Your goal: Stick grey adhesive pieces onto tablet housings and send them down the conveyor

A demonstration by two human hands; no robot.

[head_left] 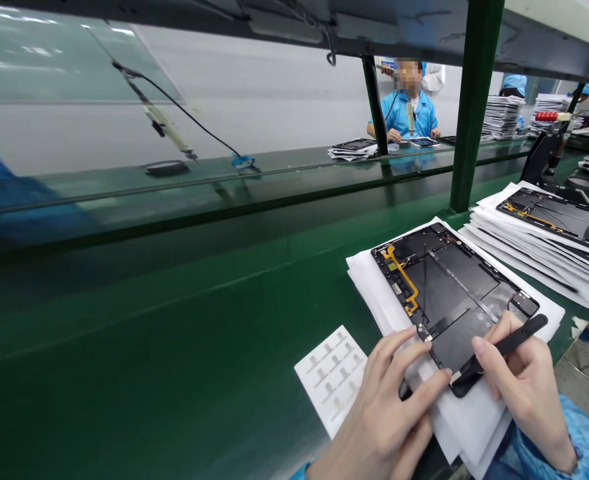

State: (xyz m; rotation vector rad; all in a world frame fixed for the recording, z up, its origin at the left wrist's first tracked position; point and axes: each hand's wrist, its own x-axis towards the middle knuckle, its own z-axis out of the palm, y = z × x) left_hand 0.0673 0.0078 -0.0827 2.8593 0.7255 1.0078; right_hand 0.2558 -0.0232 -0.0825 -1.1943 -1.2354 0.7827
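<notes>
An opened black tablet chassis (pixel 452 287) with an orange flex cable lies on white foam sheets (pixel 374 287) at the lower right of the green bench. My left hand (pixel 389 413) rests with its fingers spread, fingertips on the chassis's near corner. My right hand (pixel 524 387) grips black tweezers (pixel 504 347), whose tip touches the chassis's near edge beside my left forefinger. A white sheet of small stickers (pixel 332 377) lies just left of my left hand.
A stack of foam sheets topped by another chassis (pixel 554 220) sits at the far right. A green post (pixel 474 107) rises behind it. Across the raised shelf (pixel 224 180) a person in blue (pixel 408 113) works. A hanging cabled tool (pixel 167 127) dangles upper left.
</notes>
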